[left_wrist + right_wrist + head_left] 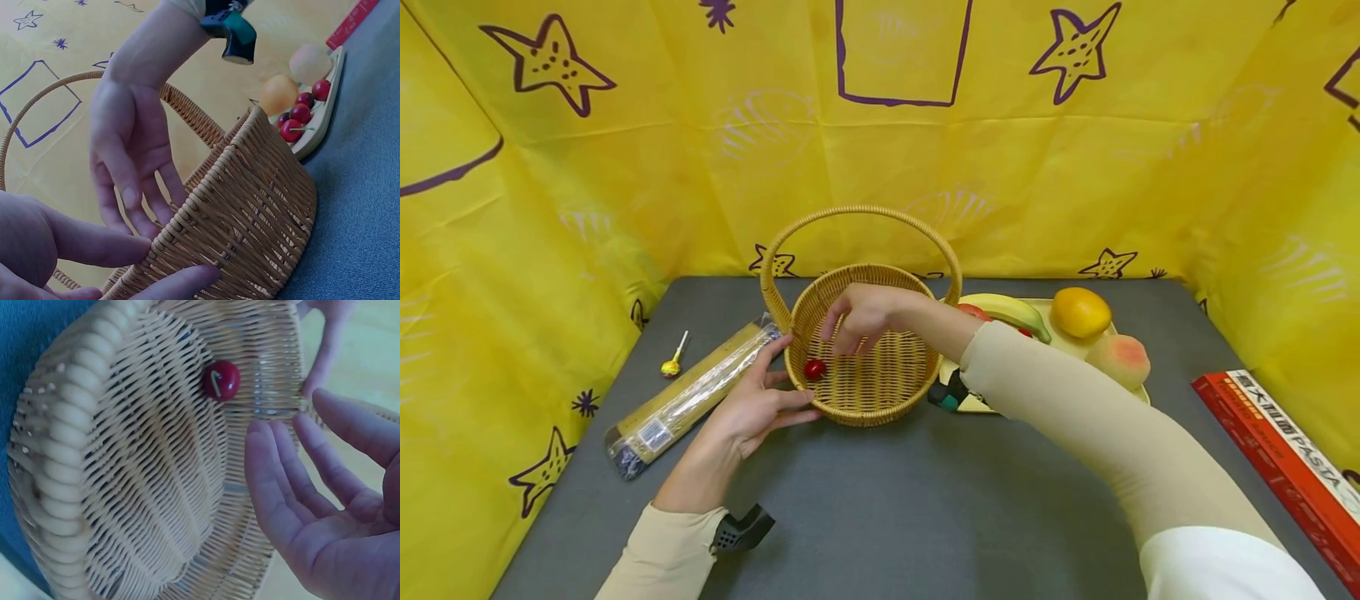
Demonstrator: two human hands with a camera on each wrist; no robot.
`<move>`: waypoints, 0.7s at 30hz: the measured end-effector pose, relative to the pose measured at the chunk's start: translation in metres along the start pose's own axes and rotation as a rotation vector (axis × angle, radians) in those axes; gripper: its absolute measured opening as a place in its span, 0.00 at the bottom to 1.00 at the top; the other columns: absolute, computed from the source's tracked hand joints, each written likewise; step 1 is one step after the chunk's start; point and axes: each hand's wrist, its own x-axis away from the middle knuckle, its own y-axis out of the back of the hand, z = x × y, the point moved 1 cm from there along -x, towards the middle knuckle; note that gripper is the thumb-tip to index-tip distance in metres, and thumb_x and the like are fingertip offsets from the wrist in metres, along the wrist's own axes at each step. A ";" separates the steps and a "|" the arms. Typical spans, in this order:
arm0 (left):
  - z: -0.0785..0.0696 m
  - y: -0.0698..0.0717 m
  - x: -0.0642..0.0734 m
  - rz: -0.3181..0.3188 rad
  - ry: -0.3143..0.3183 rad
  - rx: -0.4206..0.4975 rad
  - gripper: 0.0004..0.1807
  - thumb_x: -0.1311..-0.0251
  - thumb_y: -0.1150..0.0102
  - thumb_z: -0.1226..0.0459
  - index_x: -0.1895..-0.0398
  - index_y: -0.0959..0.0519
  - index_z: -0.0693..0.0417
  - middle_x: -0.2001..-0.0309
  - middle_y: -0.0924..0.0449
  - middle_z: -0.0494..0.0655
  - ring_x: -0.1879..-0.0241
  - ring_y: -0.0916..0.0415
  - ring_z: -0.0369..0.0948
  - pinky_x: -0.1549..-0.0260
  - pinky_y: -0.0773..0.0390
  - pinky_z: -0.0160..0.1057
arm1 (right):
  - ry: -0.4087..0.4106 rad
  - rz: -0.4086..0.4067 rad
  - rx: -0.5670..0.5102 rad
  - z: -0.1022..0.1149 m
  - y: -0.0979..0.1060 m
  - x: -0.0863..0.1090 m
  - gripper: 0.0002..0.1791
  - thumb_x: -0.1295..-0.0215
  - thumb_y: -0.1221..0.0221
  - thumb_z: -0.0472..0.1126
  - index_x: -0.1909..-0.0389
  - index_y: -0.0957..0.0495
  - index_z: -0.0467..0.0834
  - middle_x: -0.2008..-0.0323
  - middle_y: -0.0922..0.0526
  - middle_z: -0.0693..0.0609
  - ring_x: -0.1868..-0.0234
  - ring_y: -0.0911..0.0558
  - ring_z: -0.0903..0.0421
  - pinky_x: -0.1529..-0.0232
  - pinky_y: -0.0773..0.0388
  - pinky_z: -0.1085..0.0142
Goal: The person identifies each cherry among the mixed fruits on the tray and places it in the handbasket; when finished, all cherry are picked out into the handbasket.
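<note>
A round wicker basket (863, 417) with a tall hoop handle (861, 210) stands at mid-table. My left hand (756, 408) touches its left side with spread, fairly straight fingers. In the left wrist view, one fingertip meets the rim and another finger lies along the outer weave. My right hand (865, 317) reaches over the basket with loosely bent fingers, holding nothing. Inside, on the left of the basket's floor, lies one red cherry (815, 369). The right wrist view shows the cherry (221, 380) apart from my right fingertips (257, 428), its short green stem visible.
Right of the basket, a cream tray (1138, 395) bears a banana (1009, 310), an orange-yellow fruit (1080, 312), a peach (1120, 361) and several cherries (300, 113). A long clear-wrapped package (692, 400) and a lollipop (672, 364) lie left. A red pasta box (1277, 458) lies far right.
</note>
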 end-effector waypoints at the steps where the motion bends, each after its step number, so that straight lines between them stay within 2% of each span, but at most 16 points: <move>1: 0.000 0.000 0.000 0.000 0.002 -0.001 0.54 0.33 0.45 0.81 0.14 0.61 0.41 0.24 0.52 0.73 0.40 0.24 0.62 0.50 0.11 0.49 | 0.010 -0.002 -0.007 -0.001 0.000 0.003 0.15 0.33 0.34 0.33 0.45 0.17 0.39 0.50 0.12 0.40 0.41 0.17 0.39 0.38 0.17 0.47; 7: 0.001 0.001 -0.001 -0.006 0.010 -0.001 0.54 0.33 0.45 0.81 0.14 0.61 0.40 0.24 0.52 0.73 0.38 0.25 0.64 0.49 0.12 0.49 | 0.073 -0.036 -0.011 -0.006 -0.001 0.018 0.13 0.34 0.32 0.33 0.49 0.16 0.40 0.56 0.12 0.45 0.46 0.15 0.41 0.44 0.13 0.49; 10: 0.001 0.001 -0.001 -0.007 0.007 0.000 0.54 0.33 0.45 0.81 0.14 0.61 0.40 0.24 0.52 0.73 0.39 0.25 0.64 0.49 0.12 0.49 | 0.108 -0.056 -0.005 -0.010 -0.001 0.025 0.14 0.34 0.31 0.33 0.49 0.16 0.41 0.55 0.13 0.45 0.46 0.15 0.40 0.46 0.13 0.51; 15: 0.001 0.001 -0.001 -0.002 0.004 0.011 0.54 0.33 0.45 0.82 0.14 0.61 0.40 0.24 0.52 0.73 0.40 0.24 0.62 0.49 0.12 0.49 | 0.187 -0.097 -0.046 -0.020 -0.004 0.038 0.13 0.35 0.31 0.32 0.50 0.15 0.42 0.53 0.14 0.44 0.50 0.14 0.47 0.44 0.13 0.48; 21: 0.001 0.000 -0.001 0.007 -0.003 0.020 0.54 0.33 0.46 0.82 0.14 0.62 0.40 0.24 0.52 0.74 0.40 0.24 0.62 0.49 0.12 0.49 | 0.290 -0.127 -0.054 -0.031 -0.008 0.055 0.14 0.36 0.30 0.34 0.50 0.15 0.44 0.53 0.14 0.45 0.48 0.16 0.47 0.48 0.13 0.58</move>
